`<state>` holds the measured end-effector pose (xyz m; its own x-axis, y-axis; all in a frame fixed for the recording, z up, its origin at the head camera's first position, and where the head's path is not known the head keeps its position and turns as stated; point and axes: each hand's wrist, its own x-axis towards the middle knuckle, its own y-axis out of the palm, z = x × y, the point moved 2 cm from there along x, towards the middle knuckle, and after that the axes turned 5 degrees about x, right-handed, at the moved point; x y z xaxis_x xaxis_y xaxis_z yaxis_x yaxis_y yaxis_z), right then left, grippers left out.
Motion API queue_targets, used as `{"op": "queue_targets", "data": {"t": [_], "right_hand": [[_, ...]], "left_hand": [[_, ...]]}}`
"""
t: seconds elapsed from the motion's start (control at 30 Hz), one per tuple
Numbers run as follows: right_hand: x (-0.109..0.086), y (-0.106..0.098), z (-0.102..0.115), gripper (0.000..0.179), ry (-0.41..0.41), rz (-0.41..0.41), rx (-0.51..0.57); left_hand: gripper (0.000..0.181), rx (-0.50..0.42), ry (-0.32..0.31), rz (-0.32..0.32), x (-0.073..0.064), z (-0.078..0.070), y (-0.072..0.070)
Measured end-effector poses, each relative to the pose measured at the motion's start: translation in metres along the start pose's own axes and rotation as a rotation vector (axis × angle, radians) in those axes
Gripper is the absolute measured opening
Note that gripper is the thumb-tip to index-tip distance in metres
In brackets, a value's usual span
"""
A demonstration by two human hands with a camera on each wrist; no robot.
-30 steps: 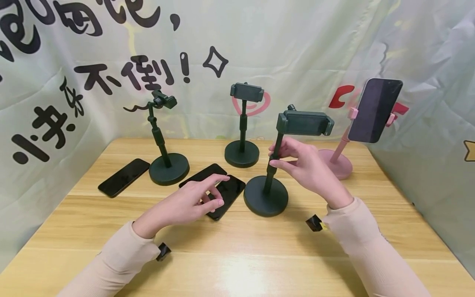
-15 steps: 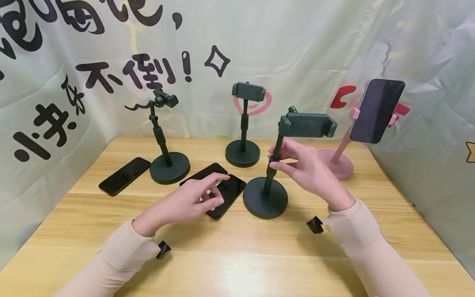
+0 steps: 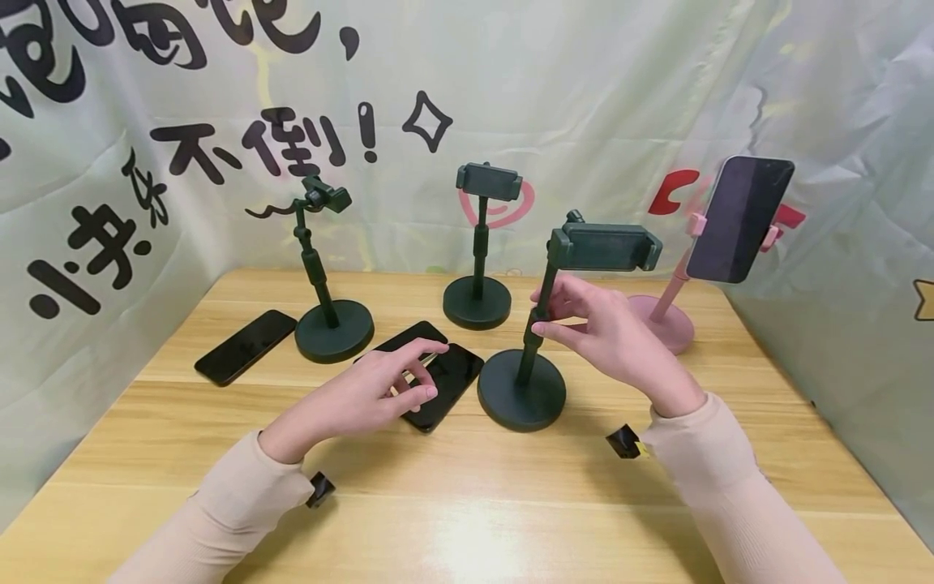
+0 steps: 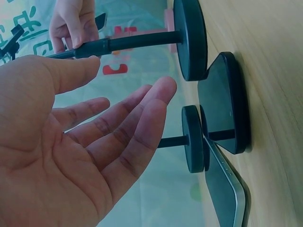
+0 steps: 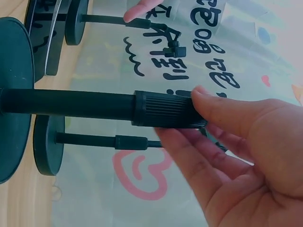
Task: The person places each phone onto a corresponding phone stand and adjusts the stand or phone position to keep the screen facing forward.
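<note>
A dark green phone stand [image 3: 533, 337] with a round base stands right of the middle, its empty clamp at the top turned sideways. My right hand [image 3: 606, 328] pinches the ribbed collar [image 5: 165, 109] of its stem between thumb and fingers. Over two black phones, the near one [image 3: 451, 380] overlapping the back one [image 3: 410, 336] in the head view, hovers my left hand [image 3: 375, 393]. Its fingers are loosely spread and hold nothing, as the left wrist view shows. Both phones lie flat just left of the gripped stand's base.
Two more dark green stands, one at left [image 3: 332, 328] and one at back centre [image 3: 477, 304], have empty clamps. A third black phone [image 3: 246, 347] lies far left. At right, a pink stand [image 3: 662, 320] holds an upright phone [image 3: 740, 219]. A printed cloth [image 3: 584, 97] hangs behind the table.
The head view has shifted slightly. Both hands stay nearly where they were, the right on the stand's stem and the left above the phones.
</note>
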<state>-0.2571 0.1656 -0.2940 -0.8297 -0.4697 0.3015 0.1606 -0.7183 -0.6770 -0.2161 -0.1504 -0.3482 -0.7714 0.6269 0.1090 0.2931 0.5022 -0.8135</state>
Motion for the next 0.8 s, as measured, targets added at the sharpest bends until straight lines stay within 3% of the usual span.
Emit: {"op": "queue_targets", "data": {"t": [0.17, 0.27, 0.5, 0.6, 0.8], "right_hand": [[-0.005, -0.007, 0.006, 0.029, 0.070, 0.040, -0.073], [-0.011, -0.013, 0.008, 0.033, 0.108, 0.106, -0.107], [-0.027, -0.017, 0.005, 0.027, 0.190, 0.458, -0.076], [-0.030, -0.012, 0.007, 0.024, 0.169, 0.545, -0.057], [-0.026, 0.012, 0.012, 0.031, 0.047, 0.585, -0.055]], "left_hand": [[0.053, -0.003, 0.002, 0.002, 0.001, 0.000, 0.000], [0.054, -0.004, 0.000, 0.004, 0.002, 0.000, 0.000], [0.053, -0.003, -0.003, 0.005, 0.004, 0.000, 0.001], [0.053, 0.000, -0.009, 0.006, 0.003, 0.001, 0.001], [0.051, 0.028, -0.027, 0.001, -0.003, 0.008, 0.005]]}}
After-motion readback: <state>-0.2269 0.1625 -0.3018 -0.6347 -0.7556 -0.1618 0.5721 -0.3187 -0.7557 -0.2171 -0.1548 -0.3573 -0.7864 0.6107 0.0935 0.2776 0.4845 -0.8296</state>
